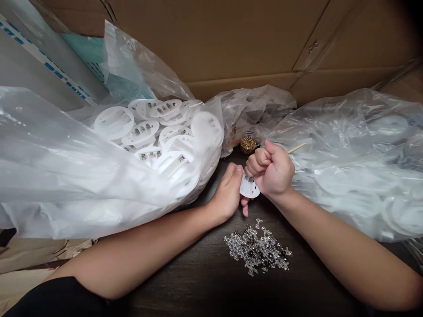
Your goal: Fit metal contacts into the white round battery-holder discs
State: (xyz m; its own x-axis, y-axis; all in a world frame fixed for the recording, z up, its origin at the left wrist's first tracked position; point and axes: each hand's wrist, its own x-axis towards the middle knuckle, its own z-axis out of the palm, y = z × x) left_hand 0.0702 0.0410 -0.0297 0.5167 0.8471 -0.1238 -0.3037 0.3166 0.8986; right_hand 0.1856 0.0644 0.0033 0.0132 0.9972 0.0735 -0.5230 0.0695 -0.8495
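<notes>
My left hand point(228, 193) grips a white round plastic disc point(249, 189) at its left edge, with the thumb on top and fingers underneath. The disc has small slots, some with dark pieces in them. Closed in a fist, my right hand point(273, 171) holds a thin pale yellow stick point(297, 148), whose end pokes out beyond the hand toward the upper right. The stick's other end is hidden behind my fingers, which are over the disc's upper right. Below both hands lies a pile of small shiny clear or silvery parts point(257, 248) on the dark table point(185, 268).
A clear plastic bag point(109, 176) full of similar white discs point(114, 123) lies open at the left. Another bag point(357, 163) with whitish pieces fills the right. Small gold-coloured metal pieces point(247, 144) sit behind my hands. A cardboard wall point(231, 39) closes the back.
</notes>
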